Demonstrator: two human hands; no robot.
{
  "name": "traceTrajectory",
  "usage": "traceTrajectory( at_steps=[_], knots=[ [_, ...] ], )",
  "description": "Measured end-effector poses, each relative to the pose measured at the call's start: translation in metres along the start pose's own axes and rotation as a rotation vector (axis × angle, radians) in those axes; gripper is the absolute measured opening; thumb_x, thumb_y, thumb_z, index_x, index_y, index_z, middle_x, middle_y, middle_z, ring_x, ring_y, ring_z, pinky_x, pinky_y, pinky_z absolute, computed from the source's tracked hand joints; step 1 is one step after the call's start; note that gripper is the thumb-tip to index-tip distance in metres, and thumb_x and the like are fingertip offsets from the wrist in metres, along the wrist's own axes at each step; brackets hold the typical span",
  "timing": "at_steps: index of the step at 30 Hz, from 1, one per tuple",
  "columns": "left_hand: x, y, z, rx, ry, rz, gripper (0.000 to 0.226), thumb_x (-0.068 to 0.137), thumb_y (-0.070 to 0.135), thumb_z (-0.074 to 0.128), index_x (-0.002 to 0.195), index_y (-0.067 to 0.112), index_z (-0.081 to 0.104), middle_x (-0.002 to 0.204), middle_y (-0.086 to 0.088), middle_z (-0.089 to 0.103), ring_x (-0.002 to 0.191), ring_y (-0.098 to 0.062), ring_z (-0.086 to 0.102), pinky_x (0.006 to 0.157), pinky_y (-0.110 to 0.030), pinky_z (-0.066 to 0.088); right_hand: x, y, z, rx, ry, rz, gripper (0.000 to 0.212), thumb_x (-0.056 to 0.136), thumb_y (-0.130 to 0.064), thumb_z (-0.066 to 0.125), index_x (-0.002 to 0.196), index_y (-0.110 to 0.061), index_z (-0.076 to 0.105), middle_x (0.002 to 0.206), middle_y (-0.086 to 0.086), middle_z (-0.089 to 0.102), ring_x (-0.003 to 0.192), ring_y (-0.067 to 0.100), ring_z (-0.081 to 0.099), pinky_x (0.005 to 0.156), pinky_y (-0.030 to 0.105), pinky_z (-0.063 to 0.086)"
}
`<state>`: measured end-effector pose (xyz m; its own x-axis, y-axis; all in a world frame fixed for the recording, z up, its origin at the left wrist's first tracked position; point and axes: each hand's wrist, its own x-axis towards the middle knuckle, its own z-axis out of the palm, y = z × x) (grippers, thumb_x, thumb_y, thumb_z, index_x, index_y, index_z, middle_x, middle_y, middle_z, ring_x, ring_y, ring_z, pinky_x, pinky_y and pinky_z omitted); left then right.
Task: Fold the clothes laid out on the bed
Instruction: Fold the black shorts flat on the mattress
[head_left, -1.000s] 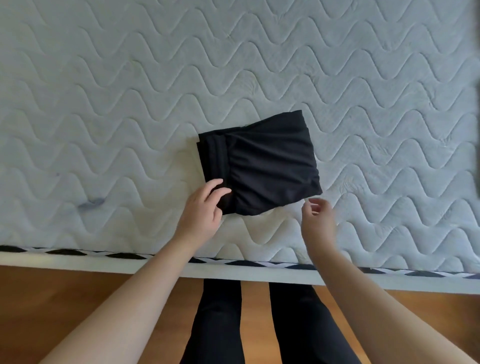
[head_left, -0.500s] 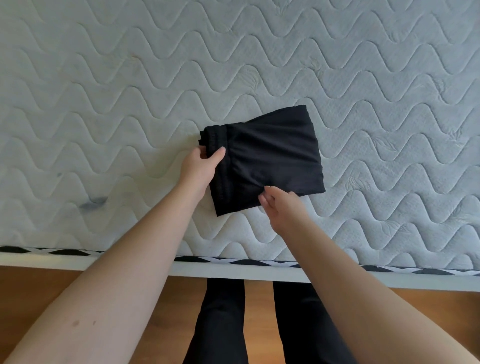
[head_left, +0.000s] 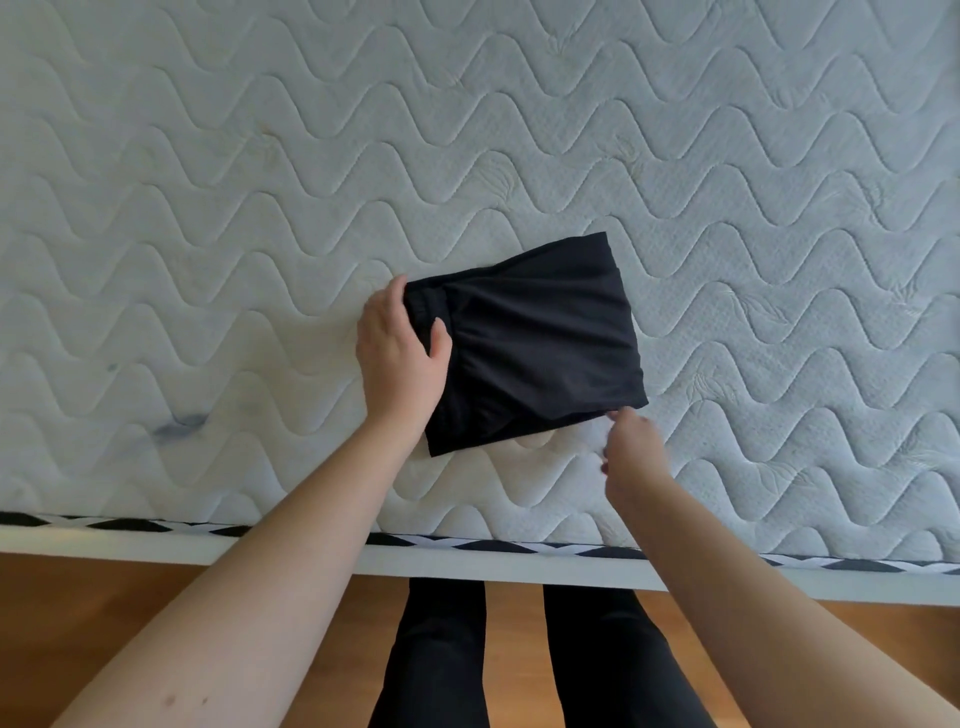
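Note:
A black garment, folded into a compact rectangle with its waistband at the left, lies on the white quilted mattress near the front edge. My left hand grips the garment's left edge, thumb on top and fingers along the side. My right hand is at the garment's near right corner, fingers pinched together and touching the fabric's edge; whether it holds the cloth is unclear because of blur.
The mattress front edge has a black-and-white patterned band above a white bed frame. A small bluish stain marks the mattress at left. My legs in black trousers stand on a wooden floor.
My left hand slid farther up the garment's left edge. My right hand moved from the middle of the near edge to the near right corner.

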<state>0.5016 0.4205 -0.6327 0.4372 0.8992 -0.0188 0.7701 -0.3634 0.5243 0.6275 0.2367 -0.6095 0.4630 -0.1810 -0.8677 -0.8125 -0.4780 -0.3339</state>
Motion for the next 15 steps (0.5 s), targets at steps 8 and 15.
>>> traceTrajectory(
  at_steps=[8, 15],
  knots=[
    [-0.028, 0.032, 0.041, 0.321, -0.197, 0.47, 0.055, 0.103, 0.033, 0.035, 0.149, 0.004, 0.037, 0.156, -0.013, 0.035, 0.145, -0.028, 0.031, 0.117, -0.045, 0.027, 0.018, -0.024, 0.017, -0.646, 0.098, -1.228, 0.041, 0.099, -0.011, 0.039, 0.139, -0.014, 0.047, 0.142, -0.001, 0.048, 0.135, 0.014, 0.038, 0.114, 0.029, 0.023],
    [-0.047, 0.013, 0.08, 0.592, -0.306, 0.347, 0.068, 0.103, 0.046, 0.016, 0.157, 0.006, 0.007, 0.164, -0.014, 0.004, 0.152, -0.025, 0.003, 0.123, -0.047, 0.006, 0.076, -0.034, 0.067, -1.332, 0.035, -1.476, 0.059, 0.103, -0.04, 0.027, 0.156, -0.014, 0.019, 0.163, 0.002, 0.015, 0.15, 0.016, 0.012, 0.122, 0.038, 0.013]
  ],
)
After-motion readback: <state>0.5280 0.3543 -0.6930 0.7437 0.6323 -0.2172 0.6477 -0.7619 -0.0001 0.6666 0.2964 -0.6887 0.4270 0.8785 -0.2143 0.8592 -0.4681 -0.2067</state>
